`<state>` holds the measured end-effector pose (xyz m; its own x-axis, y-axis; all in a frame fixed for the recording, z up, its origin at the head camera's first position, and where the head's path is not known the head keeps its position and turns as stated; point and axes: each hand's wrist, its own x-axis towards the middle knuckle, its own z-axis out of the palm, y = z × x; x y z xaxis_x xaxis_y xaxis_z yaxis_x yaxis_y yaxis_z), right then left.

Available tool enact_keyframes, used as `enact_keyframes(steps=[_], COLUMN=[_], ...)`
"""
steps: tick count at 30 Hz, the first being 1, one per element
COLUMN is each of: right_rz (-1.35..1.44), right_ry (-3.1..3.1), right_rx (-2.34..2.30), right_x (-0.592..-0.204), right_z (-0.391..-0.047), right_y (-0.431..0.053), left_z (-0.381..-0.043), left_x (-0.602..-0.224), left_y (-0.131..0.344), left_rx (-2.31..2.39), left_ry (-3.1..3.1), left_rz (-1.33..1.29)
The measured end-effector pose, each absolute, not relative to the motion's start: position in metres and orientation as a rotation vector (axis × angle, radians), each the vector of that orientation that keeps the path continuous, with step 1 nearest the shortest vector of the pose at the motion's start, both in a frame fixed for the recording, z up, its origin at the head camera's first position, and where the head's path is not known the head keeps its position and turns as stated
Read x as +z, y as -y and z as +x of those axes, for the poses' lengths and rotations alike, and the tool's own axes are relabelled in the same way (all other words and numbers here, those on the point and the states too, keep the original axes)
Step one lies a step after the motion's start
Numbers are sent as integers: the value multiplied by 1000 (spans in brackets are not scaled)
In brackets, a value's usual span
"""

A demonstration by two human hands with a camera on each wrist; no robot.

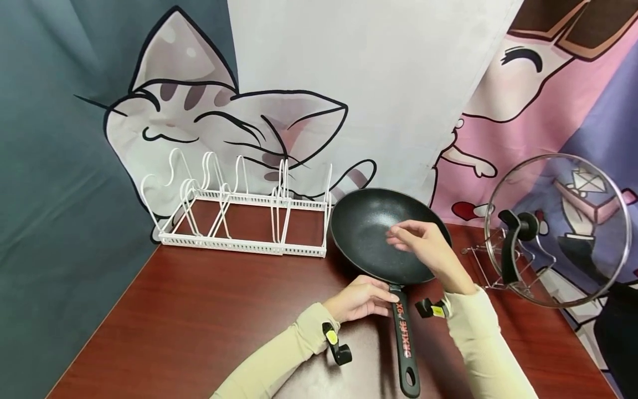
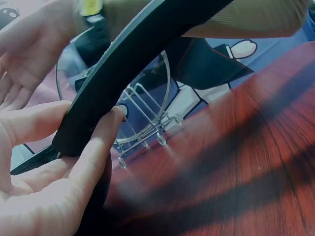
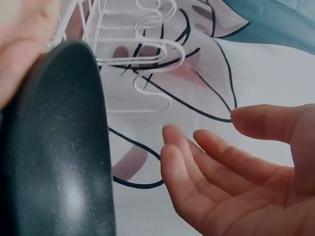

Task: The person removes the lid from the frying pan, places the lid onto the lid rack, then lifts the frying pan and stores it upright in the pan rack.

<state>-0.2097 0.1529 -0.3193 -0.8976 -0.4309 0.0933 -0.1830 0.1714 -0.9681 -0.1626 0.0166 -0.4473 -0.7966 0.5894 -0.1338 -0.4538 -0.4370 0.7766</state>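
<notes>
A black frying pan (image 1: 364, 238) is held at the right of the white rack, its inside facing me. Its dark handle (image 1: 405, 338), with red lettering, points down toward the front. My left hand (image 1: 361, 299) pinches the handle close to the bowl; in the left wrist view the thumb and fingers (image 2: 96, 147) lie on both sides of it. Over the bowl hovers my right hand (image 1: 423, 246). The right wrist view shows its fingers (image 3: 177, 167) loosely bent, nothing between them, apart from the pan's rim (image 3: 101, 98).
A white wire rack (image 1: 244, 246) with upright dividers stands at the back left of the brown table (image 1: 199, 299). At the right, a glass lid (image 1: 598, 233) with a black handle leans upright in a small metal stand (image 1: 480, 269). Printed cloth (image 1: 374, 66) hangs behind.
</notes>
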Motion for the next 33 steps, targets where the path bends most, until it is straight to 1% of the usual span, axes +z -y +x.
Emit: enact_keyframes(steps=[4, 8, 13, 18, 23, 33], right_rz=[-578, -519, -495, -461, -384, -312], right_ry=[-2147, -2084, -1997, -1907, -1790, -1231], right_rx=[-1761, -1585, -1333, -1172, -1243, -1656], right_x=[-321, -323, -338, -356, -372, -407], right_z=[-195, -180, -163, -147, -135, -125], right_y=[-163, -177, -197, -203, -204, -201], left_z=[-165, -167, -167, -166, -165, -164], left_x=[-446, -446, -446, -447, -447, -447], left_y=[-15, -16, -18, -15, -15, -20], left_rx=[2229, 2232, 2229, 2208, 2202, 2217], left_ry=[-1118, -1098, -1069, -1035, -1010, -916], left_rz=[210, 237, 241, 217, 201, 207])
